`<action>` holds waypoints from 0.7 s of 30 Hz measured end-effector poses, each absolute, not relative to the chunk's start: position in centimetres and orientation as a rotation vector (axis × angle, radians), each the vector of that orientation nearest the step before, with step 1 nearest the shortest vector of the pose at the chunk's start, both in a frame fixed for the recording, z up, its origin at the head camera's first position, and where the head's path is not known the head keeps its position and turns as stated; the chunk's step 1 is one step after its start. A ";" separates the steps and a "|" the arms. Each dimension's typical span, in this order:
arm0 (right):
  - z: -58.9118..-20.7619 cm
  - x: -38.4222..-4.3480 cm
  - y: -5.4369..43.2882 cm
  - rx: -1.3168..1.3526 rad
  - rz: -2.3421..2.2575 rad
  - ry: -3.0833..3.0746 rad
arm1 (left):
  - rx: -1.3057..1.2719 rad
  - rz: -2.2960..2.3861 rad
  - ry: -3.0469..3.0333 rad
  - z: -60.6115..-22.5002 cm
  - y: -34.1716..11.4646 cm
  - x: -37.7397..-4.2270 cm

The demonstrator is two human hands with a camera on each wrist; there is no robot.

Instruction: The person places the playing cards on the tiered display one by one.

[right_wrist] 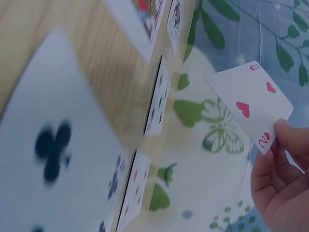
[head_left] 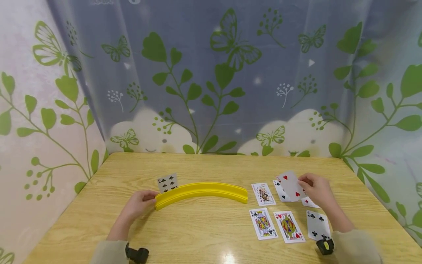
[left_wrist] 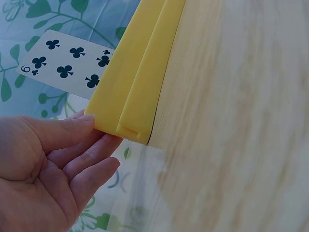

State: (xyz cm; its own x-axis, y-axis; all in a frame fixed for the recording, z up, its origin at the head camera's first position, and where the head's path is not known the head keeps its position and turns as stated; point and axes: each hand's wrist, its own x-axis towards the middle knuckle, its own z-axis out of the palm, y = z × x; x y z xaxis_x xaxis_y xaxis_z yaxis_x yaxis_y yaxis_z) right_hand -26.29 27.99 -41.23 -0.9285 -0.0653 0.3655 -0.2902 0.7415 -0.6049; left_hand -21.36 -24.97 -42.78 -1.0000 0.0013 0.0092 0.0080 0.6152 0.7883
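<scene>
My right hand (head_left: 316,189) pinches a two of hearts (head_left: 290,186) by one corner, between thumb and fingers. The card hangs in the air and overlaps a black-suited card (head_left: 280,194) in the head view. At the left, my left hand (head_left: 140,203) grips the near end of a curved yellow card holder (head_left: 201,189), thumb on the front face and fingers underneath in the left wrist view. A six of clubs (left_wrist: 65,63) stands upright in the holder's left part, its lower edge hidden by the yellow plastic.
Face up on the wooden table (head_left: 197,234), right of the holder, lie a joker (head_left: 263,194), a diamonds card (head_left: 310,202) partly covered by my hand, a king of clubs (head_left: 263,223), a jack of hearts (head_left: 289,226) and a four of clubs (head_left: 318,224). A patterned curtain (head_left: 197,91) hangs behind.
</scene>
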 end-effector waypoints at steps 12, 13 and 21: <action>-38.4 -24.8 21.3 0.414 1.016 -2.642 | -0.008 -1.458 -2.787 -43.2 -25.1 -21.4; -38.5 -24.9 20.9 0.424 1.027 -2.636 | -0.009 -1.458 -2.788 -43.2 -25.1 -21.4; -38.6 -25.6 17.7 0.522 1.084 -2.604 | 0.001 -1.408 -2.801 -43.2 -25.1 -21.5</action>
